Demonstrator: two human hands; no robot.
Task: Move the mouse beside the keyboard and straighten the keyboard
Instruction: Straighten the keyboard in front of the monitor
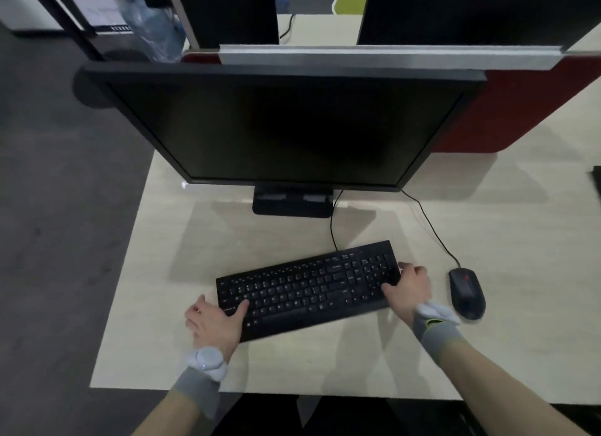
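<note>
A black keyboard [309,287] lies on the pale desk [156,273], skewed so its right end sits farther from me than its left end. My left hand [214,322] grips the keyboard's left end, thumb resting on the keys. My right hand [411,287] holds the right end, fingers wrapped over the edge. A black mouse [466,292] with a red mark rests on the desk a short way right of the keyboard, apart from my right hand. Its cable runs back toward the monitor.
A dark monitor [286,127] on a stand [292,203] sits behind the keyboard, with two black cables [429,224] trailing from under it. A red partition [520,104] bounds the back right. The desk's left edge drops to grey floor [58,208].
</note>
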